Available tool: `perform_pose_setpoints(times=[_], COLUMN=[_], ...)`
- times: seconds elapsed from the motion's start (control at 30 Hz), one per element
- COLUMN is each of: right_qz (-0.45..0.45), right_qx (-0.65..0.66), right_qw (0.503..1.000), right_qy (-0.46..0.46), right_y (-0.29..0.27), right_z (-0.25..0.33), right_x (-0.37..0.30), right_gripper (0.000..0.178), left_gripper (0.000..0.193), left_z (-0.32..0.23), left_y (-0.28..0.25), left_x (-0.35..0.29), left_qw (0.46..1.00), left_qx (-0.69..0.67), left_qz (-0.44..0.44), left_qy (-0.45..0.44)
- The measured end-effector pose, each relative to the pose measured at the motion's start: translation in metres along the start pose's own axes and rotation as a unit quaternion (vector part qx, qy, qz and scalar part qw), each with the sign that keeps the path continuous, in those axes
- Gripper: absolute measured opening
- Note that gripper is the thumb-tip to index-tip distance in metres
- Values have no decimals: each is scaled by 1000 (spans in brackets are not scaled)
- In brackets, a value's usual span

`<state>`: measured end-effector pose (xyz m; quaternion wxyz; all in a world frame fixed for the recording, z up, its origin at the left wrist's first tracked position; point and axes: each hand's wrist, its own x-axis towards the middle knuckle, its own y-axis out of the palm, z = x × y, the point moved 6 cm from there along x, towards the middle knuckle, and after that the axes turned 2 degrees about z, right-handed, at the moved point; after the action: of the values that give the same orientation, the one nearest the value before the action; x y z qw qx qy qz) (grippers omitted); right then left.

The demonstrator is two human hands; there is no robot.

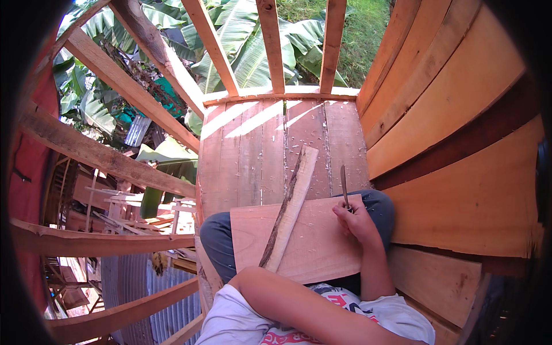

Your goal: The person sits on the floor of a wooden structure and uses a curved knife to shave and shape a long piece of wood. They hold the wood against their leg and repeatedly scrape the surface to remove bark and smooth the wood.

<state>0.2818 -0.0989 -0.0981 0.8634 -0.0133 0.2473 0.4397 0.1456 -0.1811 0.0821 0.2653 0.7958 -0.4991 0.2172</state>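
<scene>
My right hand (pixel 355 220) is closed around the handle of a knife (pixel 344 187), its thin blade pointing up and away from me. It rests over the right part of a flat wooden board (pixel 328 244) that lies across my lap. A rough strip of wood (pixel 292 207) with a dark bark edge lies slantwise on the board, left of my right hand and apart from it. Its far end reaches past the board's far edge. My left forearm (pixel 322 305) crosses my body toward the lower right, and the left hand is out of the picture.
Wood shavings are scattered over the plank floor (pixel 241 167) ahead. Wooden rails (pixel 103 152) with open gaps stand left and in front, with banana leaves (pixel 230 52) beyond. A wall of boards (pixel 454 195) rises close on my right. Corrugated sheets (pixel 172 299) show below left.
</scene>
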Motion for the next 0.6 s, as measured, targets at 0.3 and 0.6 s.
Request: perform_pose_setpoints(times=[0.3, 0.6], right_qz=[-26, -23], right_qx=[-34, -112], right_qw=[999, 993], right_qy=[-3, -9], right_y=[-4, 18], right_z=[-1, 25], right_x=[-10, -12], right_gripper=[28, 34], left_gripper=[48, 64], left_z=[-71, -62], left_y=[-38, -1], left_x=[-169, -241], left_qw=[714, 385], left_qx=[411, 372], left_qz=[-435, -543], left_qy=[-364, -647])
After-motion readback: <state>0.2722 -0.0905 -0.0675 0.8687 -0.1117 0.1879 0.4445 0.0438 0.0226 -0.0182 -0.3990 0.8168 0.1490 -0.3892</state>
